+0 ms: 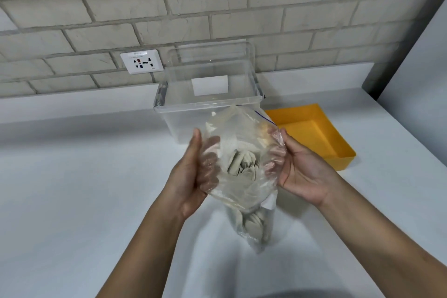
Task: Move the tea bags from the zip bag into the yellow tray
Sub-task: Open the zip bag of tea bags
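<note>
The zip bag (242, 176) was held above the counter (84, 189), its mouth spread wide. The left hand (191, 176) and the right hand (302, 172) each grasped one side of it. Grey tea bags (244, 164) lay heaped inside, too overlapped to count. One yellow tray (338, 161) sat to the right, beside one clear box (183, 116). Behind stood a brick wall (217, 7) with one socket (142, 61).
</note>
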Motion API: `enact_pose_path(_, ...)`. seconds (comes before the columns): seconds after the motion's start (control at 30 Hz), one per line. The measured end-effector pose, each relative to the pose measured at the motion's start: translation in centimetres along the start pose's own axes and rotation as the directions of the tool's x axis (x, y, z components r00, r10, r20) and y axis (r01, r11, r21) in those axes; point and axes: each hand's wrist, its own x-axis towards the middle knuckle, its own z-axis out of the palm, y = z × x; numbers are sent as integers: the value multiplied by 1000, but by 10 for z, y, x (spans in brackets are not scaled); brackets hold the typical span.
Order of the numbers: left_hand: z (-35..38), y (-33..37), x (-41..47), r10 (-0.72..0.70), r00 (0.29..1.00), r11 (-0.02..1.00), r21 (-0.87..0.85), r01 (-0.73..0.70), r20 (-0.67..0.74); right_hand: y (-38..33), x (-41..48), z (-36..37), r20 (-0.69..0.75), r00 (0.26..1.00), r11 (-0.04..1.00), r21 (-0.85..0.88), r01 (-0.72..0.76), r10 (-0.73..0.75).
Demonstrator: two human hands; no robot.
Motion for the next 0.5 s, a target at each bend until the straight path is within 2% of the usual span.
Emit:
enact_pose_path(0.07,-5,-3,5,-29,1000,1000,13,28,12,-2,1,1,5,999,999,11,-51,51)
enact_pose_path(0.13,-14,-5,8,-137,989,966,-213,144,50,-6,2,1,-38,996,996,-13,-87,86)
enact_pose_path(0.2,-24,-6,9,-166,986,944,-284,166,23,-9,4,0,-107,990,991,-94,-97,87)
enact_pose_path(0.27,-23,-4,7,-98,987,989,-124,82,-130,-8,4,0,-156,985,981,-167,-102,76)
enact_pose_path(0.3,-18,-2,5,21,970,999,51,-9,-243,-7,5,1,-173,983,975,-200,-99,64)
enact_pose_path(0.33,-13,1,2,194,921,962,248,-111,-337,-6,5,2,-188,981,969,-227,-95,53)
enact_pose_path(0.37,-7,6,-1,388,841,884,410,-224,-377,-6,6,3,-195,980,965,-247,-88,39)
enact_pose_path(0.4,1,10,-5,574,747,768,538,-348,-335,-6,6,4,-200,980,961,-266,-79,25)
enact_pose_path(0.43,9,14,-9,731,647,603,651,-462,-218,-6,7,6,-209,978,955,-289,-70,8)
enact_pose_path(0.47,16,17,-13,838,545,379,760,-529,-39,-5,7,8,-220,975,948,-312,-63,-8)
enact_pose_path(0.5,22,18,-14,869,468,107,861,-498,163,-4,8,11,-225,974,942,-331,-62,-15)
